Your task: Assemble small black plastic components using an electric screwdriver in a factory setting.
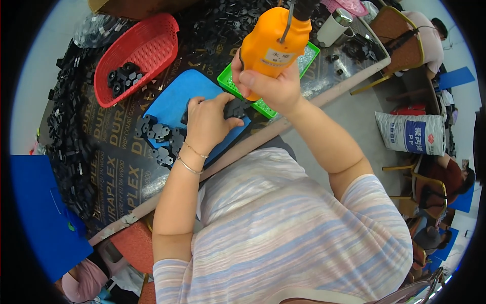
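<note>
My right hand (277, 90) is wrapped round an orange electric screwdriver (268, 36) that hangs from a hook and points down. Below its tip, my left hand (208, 119) grips a black plastic part (236, 108) over the blue mat (190, 83). The fingers partly cover that part, and I cannot make out whether the tip touches it. Several black hexagonal plastic parts (161, 133) lie in a group on the mat's left side, beside my left wrist. Just past my hands, a green tray (226, 80) holds small shiny pieces too small to name.
A red basket (164, 38) with a few black parts tilts at the back left. Heaps of black parts (68, 147) cover the table's left and far sides. A white mug (334, 28) stands at the back right. Other people sit right of a white sack (411, 133).
</note>
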`<state>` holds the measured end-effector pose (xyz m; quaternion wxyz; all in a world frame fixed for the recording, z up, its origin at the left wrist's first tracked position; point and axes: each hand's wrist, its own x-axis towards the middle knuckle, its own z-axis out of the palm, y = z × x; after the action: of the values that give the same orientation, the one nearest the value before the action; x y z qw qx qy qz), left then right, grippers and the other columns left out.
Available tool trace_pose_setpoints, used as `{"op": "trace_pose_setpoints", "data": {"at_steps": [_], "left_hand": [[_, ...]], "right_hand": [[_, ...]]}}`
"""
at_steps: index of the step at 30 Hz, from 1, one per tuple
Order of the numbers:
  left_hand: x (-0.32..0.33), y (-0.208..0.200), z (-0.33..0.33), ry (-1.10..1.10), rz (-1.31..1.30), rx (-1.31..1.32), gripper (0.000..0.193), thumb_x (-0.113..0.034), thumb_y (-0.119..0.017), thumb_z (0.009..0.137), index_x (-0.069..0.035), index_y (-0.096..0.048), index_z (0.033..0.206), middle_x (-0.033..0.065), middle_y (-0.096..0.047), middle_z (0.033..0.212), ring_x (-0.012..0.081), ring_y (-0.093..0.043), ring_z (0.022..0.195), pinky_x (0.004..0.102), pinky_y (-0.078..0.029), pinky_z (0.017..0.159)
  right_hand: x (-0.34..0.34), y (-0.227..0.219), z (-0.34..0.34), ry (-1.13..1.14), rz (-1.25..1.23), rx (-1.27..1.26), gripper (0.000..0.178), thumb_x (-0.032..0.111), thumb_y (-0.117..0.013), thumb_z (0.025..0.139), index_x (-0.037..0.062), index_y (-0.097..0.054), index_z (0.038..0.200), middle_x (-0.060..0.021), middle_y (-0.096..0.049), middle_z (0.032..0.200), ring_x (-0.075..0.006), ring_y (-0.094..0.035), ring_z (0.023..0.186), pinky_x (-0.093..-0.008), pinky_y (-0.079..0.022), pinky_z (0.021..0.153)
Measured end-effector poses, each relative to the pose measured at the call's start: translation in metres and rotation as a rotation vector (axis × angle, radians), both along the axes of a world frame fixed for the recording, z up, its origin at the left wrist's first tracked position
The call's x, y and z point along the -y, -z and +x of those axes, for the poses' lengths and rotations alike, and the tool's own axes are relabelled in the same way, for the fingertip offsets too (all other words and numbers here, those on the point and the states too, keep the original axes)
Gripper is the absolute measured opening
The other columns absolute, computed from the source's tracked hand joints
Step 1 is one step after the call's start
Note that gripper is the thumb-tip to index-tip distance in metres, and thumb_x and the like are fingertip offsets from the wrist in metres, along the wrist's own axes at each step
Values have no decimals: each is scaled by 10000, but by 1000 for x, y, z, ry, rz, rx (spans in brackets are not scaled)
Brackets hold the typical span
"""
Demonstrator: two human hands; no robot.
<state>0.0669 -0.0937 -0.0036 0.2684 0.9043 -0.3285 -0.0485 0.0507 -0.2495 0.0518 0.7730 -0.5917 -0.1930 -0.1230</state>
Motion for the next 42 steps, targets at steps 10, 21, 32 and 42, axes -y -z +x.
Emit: {"op": "trace_pose_setpoints", "data": {"at_steps": [10,21,32,42], "left_hand": [[1,-5,-1,-6,20,-34,374,-243,-769,618,-100,-613,927,90,-649,717,271,-617,726,387,-341,876],[3,-1,-4,-41,-2,-22,413,-250,-775,616,-83,-617,959,102,-656,772,268,-614,745,420,-312,927],[2,-4,-4,-45,51,-53,428,-274,-782,610,-69,-627,952,88,-644,703,248,-614,704,416,-307,947],[0,2,-1,-36,47,-3,490,-301,-809,567,-70,-627,959,46,-609,669,189,-573,616,397,-323,944]], "right_hand": [[-1,5,5,-82,-33,31,259,47,-635,756,-6,-506,975,-81,-559,726,-110,-527,542,-212,-405,452],[12,-16,2,-42,95,132,296,125,-633,771,-26,-514,996,-137,-571,889,-145,-565,611,-236,-457,557],[43,14,-7,227,7,39,211,65,-592,783,-22,-514,959,-108,-564,806,-123,-542,561,-228,-442,513],[39,21,-3,235,40,87,230,86,-611,790,-19,-506,966,-101,-557,813,-125,-542,558,-225,-439,499]]}}
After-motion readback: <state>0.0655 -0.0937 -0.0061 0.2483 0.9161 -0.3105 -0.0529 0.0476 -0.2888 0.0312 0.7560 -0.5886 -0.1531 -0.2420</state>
